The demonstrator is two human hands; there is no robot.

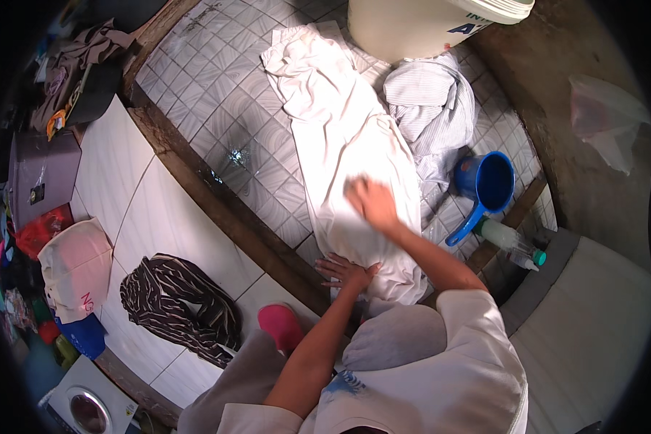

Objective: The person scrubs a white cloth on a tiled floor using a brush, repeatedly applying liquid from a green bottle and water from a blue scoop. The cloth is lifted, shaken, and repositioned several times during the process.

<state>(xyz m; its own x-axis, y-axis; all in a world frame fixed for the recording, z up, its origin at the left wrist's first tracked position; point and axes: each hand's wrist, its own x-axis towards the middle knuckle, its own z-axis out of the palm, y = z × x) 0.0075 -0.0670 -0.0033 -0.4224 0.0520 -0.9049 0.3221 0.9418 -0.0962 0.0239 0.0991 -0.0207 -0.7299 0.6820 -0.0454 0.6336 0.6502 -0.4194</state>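
A long white garment [352, 135] lies spread and wrinkled over the grey patterned floor tiles [228, 130]. My left hand [351, 272] presses flat on its near end, fingers apart. Farther up the cloth, my right hand [374, 200] is curled and blurred by motion. A small dark patch shows at its fingertips, but the blur hides whether it holds something. Right of the white garment sits a bunched striped cloth [434, 103]. A blue plastic dipper [485, 182] with a long handle stands near that cloth.
A large white bucket [412, 27] stands at the far end. Plastic bottles [507, 241] lie beside the dipper. A raised ledge [217, 195] borders the wet tiles on the left. Beyond it lie a dark striped cloth [179, 304] and several bags, including a pale one [76, 266].
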